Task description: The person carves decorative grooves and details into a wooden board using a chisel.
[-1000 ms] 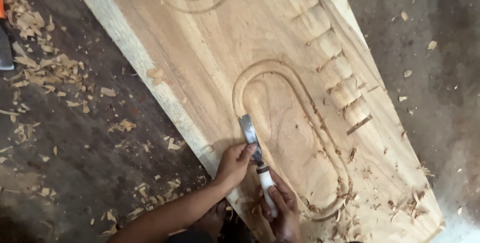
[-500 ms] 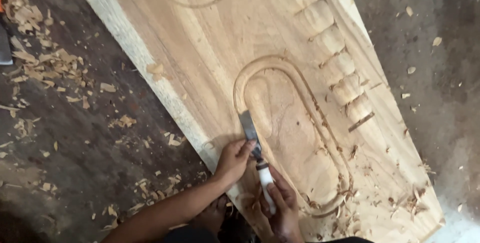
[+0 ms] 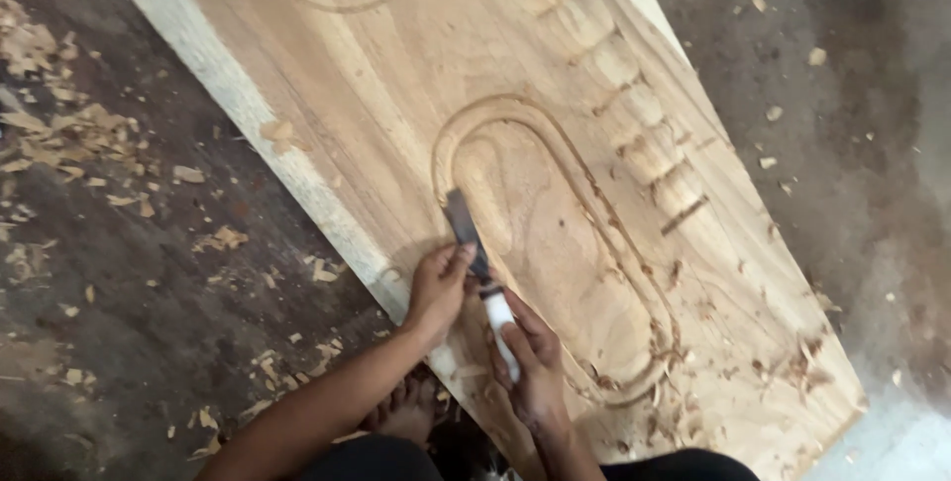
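Observation:
A long pale wooden plank (image 3: 416, 75) lies slanted across the floor. An oval groove (image 3: 555, 243) is carved into it, with a row of rounded ridges (image 3: 634, 105) along its right edge. My left hand (image 3: 439, 290) pinches the metal blade of a chisel (image 3: 473, 243) near the oval's left rim. My right hand (image 3: 530, 362) wraps around the chisel's white handle just below. The blade tip rests on the wood inside the oval.
Wood chips (image 3: 69, 134) are scattered over the dark floor on the left. More shavings (image 3: 753, 372) lie on the plank's near end. My bare foot (image 3: 406, 407) shows under my left forearm. Dark floor (image 3: 842, 144) with a few chips lies to the right.
The view has shifted slightly, so the plank sits lower in the frame. Both hands stay on the chisel at the oval's left rim, with little visible movement.

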